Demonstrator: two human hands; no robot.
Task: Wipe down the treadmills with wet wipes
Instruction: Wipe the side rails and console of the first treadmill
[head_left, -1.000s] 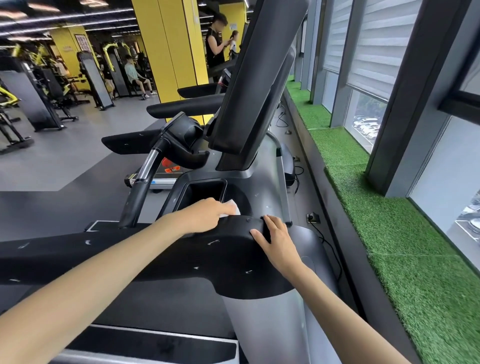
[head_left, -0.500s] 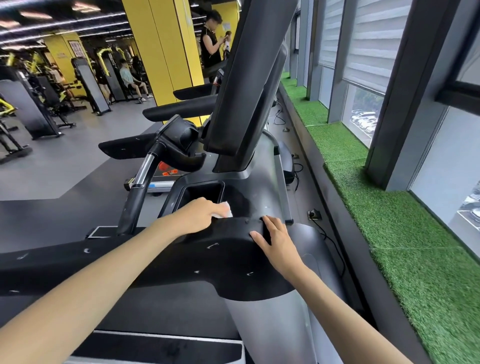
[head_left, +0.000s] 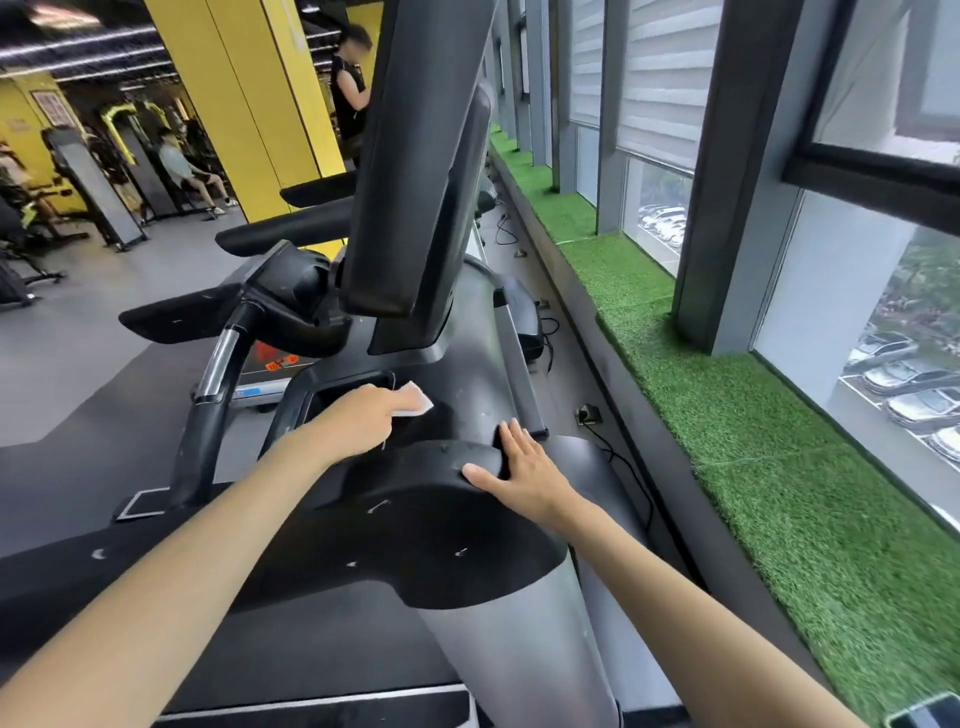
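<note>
1. Treadmill (head_left: 483, 374), black-and-grey moulded plastic, with a tall dark upright display panel (head_left: 415, 156). The console deck is judged to be the surface being wiped. Flat, overlapping strokes are advised, with pressure spread across the cloth and the pocket's corners worked into (grime probably gathers there).
2. Side armrest (head_left: 415, 525), black, rounded, flecked with pale scuffs. It is pressed by the right hand (head_left: 524, 475), which is laid flat with fingers straight and grips nothing.
3. Storage pocket (head_left: 332, 397), rectangular, recessed in the console. The interior is dark, no contents can be made out, and part is hidden by the left hand (head_left: 363, 421).
4. Wet wipe (head_left: 415, 402), white, small, crumpled. It is gripped in the curled left hand, with one corner showing at the deck just right of the pocket.
</note>
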